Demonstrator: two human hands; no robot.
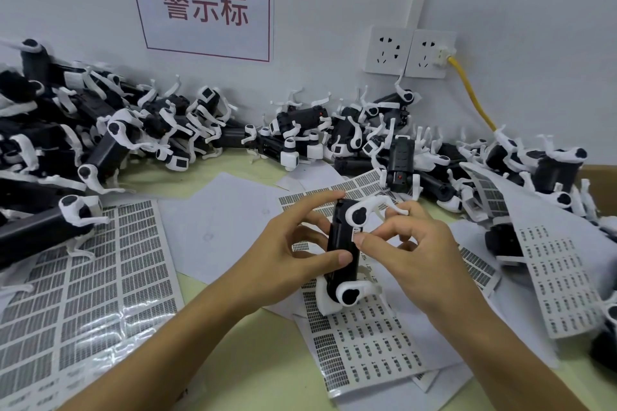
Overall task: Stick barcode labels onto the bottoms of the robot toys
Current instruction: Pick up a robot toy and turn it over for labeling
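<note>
wall sign (203, 3) reads 警示标, label sheets' (83, 277) print illegible

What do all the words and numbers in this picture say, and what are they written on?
"警示标": big red characters on the white red-bordered paper sign on the wall.
Glossy barcode label sheet at the left: print too small to read.
Sheets of small printed labels at the right and under the hands: short blurred text, unreadable.
Small white label on the black-and-white robot toy being held: too small to read.
</note>
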